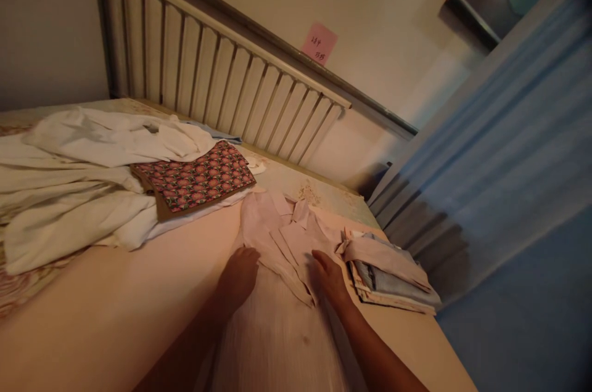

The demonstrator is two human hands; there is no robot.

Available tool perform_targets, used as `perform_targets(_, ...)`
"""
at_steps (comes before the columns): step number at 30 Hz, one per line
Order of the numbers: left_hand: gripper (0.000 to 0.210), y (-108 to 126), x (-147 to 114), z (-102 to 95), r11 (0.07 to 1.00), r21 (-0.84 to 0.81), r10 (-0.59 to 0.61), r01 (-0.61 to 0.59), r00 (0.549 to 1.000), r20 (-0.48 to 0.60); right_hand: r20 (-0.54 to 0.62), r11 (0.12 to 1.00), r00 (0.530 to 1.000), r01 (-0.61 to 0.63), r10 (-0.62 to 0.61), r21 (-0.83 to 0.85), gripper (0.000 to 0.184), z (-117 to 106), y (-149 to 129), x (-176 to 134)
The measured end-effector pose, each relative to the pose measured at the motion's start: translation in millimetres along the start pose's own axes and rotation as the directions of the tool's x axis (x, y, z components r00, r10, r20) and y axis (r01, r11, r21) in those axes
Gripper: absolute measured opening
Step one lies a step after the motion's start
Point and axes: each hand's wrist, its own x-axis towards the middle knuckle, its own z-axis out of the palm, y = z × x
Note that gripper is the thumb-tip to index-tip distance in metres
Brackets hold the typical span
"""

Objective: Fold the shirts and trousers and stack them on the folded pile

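Observation:
A pale pink collared garment [282,330], a shirt or a dress, lies spread face up on the bed, its collar away from me and its V-shaped front flap in the middle. At its left side my left hand [240,278] is closed, the fingers curled at the cloth edge. My right hand [329,278] is over the right side of the front, thumb side up and fingers partly hidden, with a shadow under it on the cloth. It looks open, with nothing visible in it. The near end of the garment runs out of view between my forearms.
To the right sits a stack of folded clothes [393,275] by the bed edge. Crumpled white cloth [106,139] and a red patterned folded piece [198,176] lie at the left. Behind the bed are a radiator [222,71] and, rightward, a blue curtain [490,158].

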Motion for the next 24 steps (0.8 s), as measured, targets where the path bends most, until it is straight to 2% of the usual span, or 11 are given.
perform_targets(3, 0.027, 0, 0, 0.5, 1.000, 0.014, 0.003, -0.004, 1.000, 0.016, 0.005, 0.968, 0.989, 0.143, -0.145, -0.207, 0.040, -12, 9, -6)
perform_targets(6, 0.027, -2, -1, 2.4, 1.000, 0.023, 0.015, -0.015, 1.000, 0.007, 0.036, 0.911, 0.970, 0.237, -0.239, -0.338, 0.047, -15, 11, 0)
perform_targets(10, 0.030, -2, -1, 4.2, 1.000, 0.018, 0.018, -0.017, 1.000, -0.019, 0.255, 0.753, 0.892, 0.451, -0.372, -0.479, 0.051, 4, 8, 2)
perform_targets(12, 0.030, -2, -1, 3.9, 1.000, 0.017, 0.013, -0.012, 1.000, -0.022, 0.366, 0.665, 0.854, 0.519, -0.370, -0.537, 0.052, 19, 10, -2)
perform_targets(15, 0.029, -2, -2, 3.6, 0.999, 0.021, 0.029, -0.029, 1.000, -0.012, 0.427, 0.593, 0.851, 0.520, -0.304, -0.614, 0.052, 36, 18, -11)
perform_targets(20, 0.028, -6, -4, 7.7, 0.997, 0.050, 0.058, -0.057, 0.998, -0.010, 0.421, 0.597, 0.859, 0.508, -0.292, -0.621, 0.052, 43, 27, -15)
perform_targets(24, 0.028, -10, -3, 11.1, 0.995, 0.065, 0.074, -0.072, 0.997, -0.025, 0.395, 0.705, 0.870, 0.478, -0.296, -0.525, 0.053, 35, 27, -11)
